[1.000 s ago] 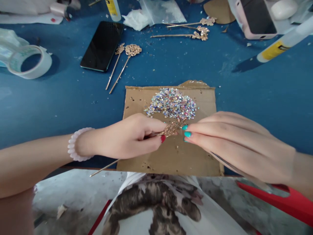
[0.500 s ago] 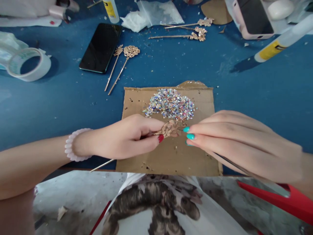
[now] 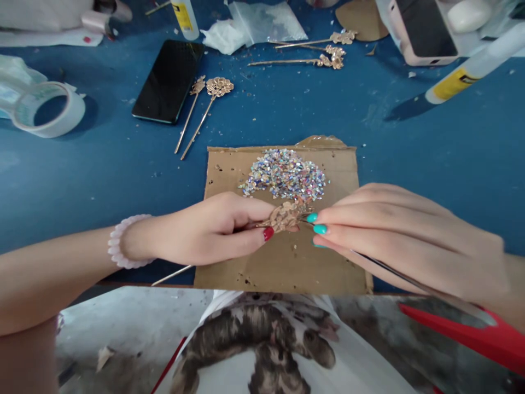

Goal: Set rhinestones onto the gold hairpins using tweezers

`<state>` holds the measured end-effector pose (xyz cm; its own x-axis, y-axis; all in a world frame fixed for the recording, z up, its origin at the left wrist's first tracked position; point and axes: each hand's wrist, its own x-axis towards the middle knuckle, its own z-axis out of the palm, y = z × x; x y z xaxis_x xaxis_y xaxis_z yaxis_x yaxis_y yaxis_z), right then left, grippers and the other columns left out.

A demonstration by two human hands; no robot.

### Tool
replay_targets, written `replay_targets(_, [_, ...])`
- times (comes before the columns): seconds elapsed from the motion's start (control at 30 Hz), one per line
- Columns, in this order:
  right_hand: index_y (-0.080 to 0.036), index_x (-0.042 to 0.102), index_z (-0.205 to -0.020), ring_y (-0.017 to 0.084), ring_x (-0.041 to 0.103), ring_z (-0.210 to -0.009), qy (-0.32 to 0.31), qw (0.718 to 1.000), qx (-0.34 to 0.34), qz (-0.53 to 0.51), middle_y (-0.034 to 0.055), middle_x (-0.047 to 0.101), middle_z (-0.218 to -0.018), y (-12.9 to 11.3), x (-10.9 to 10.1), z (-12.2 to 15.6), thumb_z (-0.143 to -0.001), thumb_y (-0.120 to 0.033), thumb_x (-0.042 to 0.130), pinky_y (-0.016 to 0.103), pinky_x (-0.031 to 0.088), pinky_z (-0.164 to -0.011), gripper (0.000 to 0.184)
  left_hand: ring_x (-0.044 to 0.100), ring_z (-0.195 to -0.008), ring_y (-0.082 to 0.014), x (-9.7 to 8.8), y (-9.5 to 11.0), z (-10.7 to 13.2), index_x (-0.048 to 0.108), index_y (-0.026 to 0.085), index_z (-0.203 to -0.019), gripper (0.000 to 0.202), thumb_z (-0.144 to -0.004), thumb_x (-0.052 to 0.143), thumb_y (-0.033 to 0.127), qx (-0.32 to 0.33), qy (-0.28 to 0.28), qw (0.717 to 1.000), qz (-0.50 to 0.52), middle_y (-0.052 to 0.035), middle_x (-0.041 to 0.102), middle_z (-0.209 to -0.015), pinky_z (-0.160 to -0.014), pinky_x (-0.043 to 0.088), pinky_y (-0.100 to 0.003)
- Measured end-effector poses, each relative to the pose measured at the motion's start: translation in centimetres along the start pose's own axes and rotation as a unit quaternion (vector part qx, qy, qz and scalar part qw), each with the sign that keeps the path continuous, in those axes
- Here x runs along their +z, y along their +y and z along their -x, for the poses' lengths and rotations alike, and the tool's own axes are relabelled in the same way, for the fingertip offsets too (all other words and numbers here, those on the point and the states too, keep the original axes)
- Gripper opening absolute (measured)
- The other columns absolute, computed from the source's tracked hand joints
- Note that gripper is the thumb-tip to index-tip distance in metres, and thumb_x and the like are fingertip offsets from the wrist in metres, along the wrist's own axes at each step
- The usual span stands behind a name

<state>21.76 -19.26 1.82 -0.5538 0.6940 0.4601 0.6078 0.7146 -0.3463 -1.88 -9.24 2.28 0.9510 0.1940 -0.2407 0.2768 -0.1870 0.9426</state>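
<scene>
My left hand is closed on a gold hairpin, its flower-shaped metal head showing past my thumb and fingertips. Its thin stick comes out below the wrist. In my right hand a pair of metal tweezers is pinched, with the tips at the right side of the flower head. Whether the tips grip anything is too small to tell. Just beyond both hands lies a heap of small shiny coloured chips on a piece of cardboard.
Other gold hairpins lie beside a black phone, and more hairpins rest farther back. A tape roll is at left. A glue bottle with a yellow label slants in at right, near a pink-cased phone.
The tweezer tips have shifted slightly at the right edge of the flower head. The hairpin head has tilted a little in my left hand.
</scene>
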Motion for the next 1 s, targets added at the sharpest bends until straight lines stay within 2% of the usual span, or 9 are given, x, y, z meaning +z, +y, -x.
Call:
replay_targets(0.2, [-0.013, 0.063, -0.099, 0.014, 0.063, -0.094, -0.043, 0.996, -0.022, -0.068, 0.0081, 0.070, -0.102, 0.2, -0.1, -0.4, -0.088, -0.011, 0.061, 0.031, 0.054, -0.083, 0.011, 0.036, -0.046, -0.0045, 0.0, -0.3, 0.1, 0.053, 0.017, -0.087, 0.015, -0.094, 0.040, 0.014, 0.000, 0.008, 0.999, 0.043, 0.0076, 0.033, -0.057, -0.041, 0.030, -0.013])
replay_targets(0.27, [-0.014, 0.063, -0.093, 0.010, 0.063, -0.089, -0.055, 0.989, -0.019, -0.138, 0.0048, 0.071, -0.095, 0.5, -0.1, -0.7, -0.088, -0.012, 0.061, 0.027, 0.054, -0.084, 0.005, 0.036, -0.046, -0.0049, 0.0, -0.4, 0.1, 0.053, 0.018, -0.091, 0.014, -0.094, 0.040, 0.015, -0.005, 0.004, 0.998, 0.060, 0.0074, 0.035, -0.058, -0.041, 0.031, -0.013])
replay_targets(0.33, [-0.015, 0.062, -0.089, 0.008, 0.064, -0.085, -0.099, 0.972, -0.017, -0.212, 0.0023, 0.071, -0.089, 1.0, 0.0, -1.0, -0.090, -0.015, 0.059, 0.023, 0.054, -0.085, 0.003, 0.036, -0.047, -0.0053, 0.0, -0.6, 0.2, 0.055, 0.020, -0.098, 0.015, -0.095, 0.040, 0.016, -0.004, 0.006, 0.996, 0.084, 0.0070, 0.037, -0.059, -0.042, 0.032, -0.013])
replay_targets(0.4, [-0.016, 0.062, -0.088, 0.008, 0.064, -0.084, -0.149, 0.953, -0.008, -0.262, 0.0018, 0.070, -0.088, 1.6, 0.2, -1.1, -0.091, -0.016, 0.058, 0.022, 0.054, -0.083, 0.005, 0.036, -0.047, -0.0057, 0.1, -0.7, 0.2, 0.056, 0.020, -0.104, 0.018, -0.095, 0.040, 0.018, -0.006, 0.012, 0.994, 0.105, 0.0065, 0.039, -0.059, -0.042, 0.033, -0.013])
replay_targets(0.47, [-0.016, 0.063, -0.088, 0.009, 0.065, -0.083, -0.169, 0.944, 0.000, -0.285, 0.0027, 0.070, -0.087, 2.1, 0.5, -1.1, -0.091, -0.015, 0.058, 0.023, 0.054, -0.078, 0.006, 0.037, -0.047, -0.0062, 0.2, -0.8, 0.3, 0.056, 0.020, -0.109, 0.021, -0.096, 0.040, 0.019, -0.009, 0.018, 0.993, 0.116, 0.0062, 0.040, -0.058, -0.043, 0.033, -0.014])
replay_targets(0.67, [-0.015, 0.064, -0.088, 0.011, 0.065, -0.081, -0.119, 0.964, 0.049, -0.231, 0.0029, 0.069, -0.086, 2.9, 1.0, -0.8, -0.091, -0.017, 0.058, 0.023, 0.052, -0.072, 0.006, 0.037, -0.046, -0.0057, 0.2, -1.1, 0.0, 0.056, 0.017, -0.109, 0.022, -0.097, 0.039, 0.018, 0.020, 0.039, 0.991, 0.124, 0.0062, 0.042, -0.057, -0.044, 0.033, -0.016])
replay_targets(0.8, [-0.017, 0.064, -0.085, 0.010, 0.066, -0.081, -0.099, 0.973, 0.074, -0.197, 0.0013, 0.069, -0.086, 3.1, 0.9, -0.7, -0.090, -0.018, 0.059, 0.021, 0.051, -0.072, 0.007, 0.037, -0.046, -0.0056, 0.1, -1.2, -0.1, 0.057, 0.015, -0.095, 0.020, -0.097, 0.037, 0.017, 0.034, 0.060, 0.990, 0.119, 0.0060, 0.044, -0.054, -0.046, 0.035, -0.016])
replay_targets(0.9, [-0.016, 0.064, -0.088, 0.009, 0.065, -0.084, -0.153, 0.945, 0.057, -0.284, 0.0016, 0.069, -0.089, 3.0, 0.7, -0.9, -0.089, -0.019, 0.062, 0.020, 0.053, -0.076, 0.003, 0.037, -0.045, -0.0047, 0.0, -1.2, -0.1, 0.055, 0.015, -0.086, 0.020, -0.097, 0.038, 0.016, 0.043, 0.081, 0.987, 0.133, 0.0063, 0.044, -0.053, -0.046, 0.036, -0.015])
replay_targets(1.0, [-0.015, 0.064, -0.088, 0.009, 0.066, -0.088, -0.200, 0.914, 0.048, -0.351, 0.0039, 0.070, -0.091, 2.8, 0.7, -1.0, -0.087, -0.018, 0.064, 0.019, 0.054, -0.077, 0.004, 0.036, -0.045, -0.0042, 0.1, -1.2, -0.1, 0.058, 0.014, -0.094, 0.021, -0.097, 0.038, 0.014, 0.048, 0.105, 0.984, 0.139, 0.0067, 0.045, -0.052, -0.045, 0.035, -0.014])
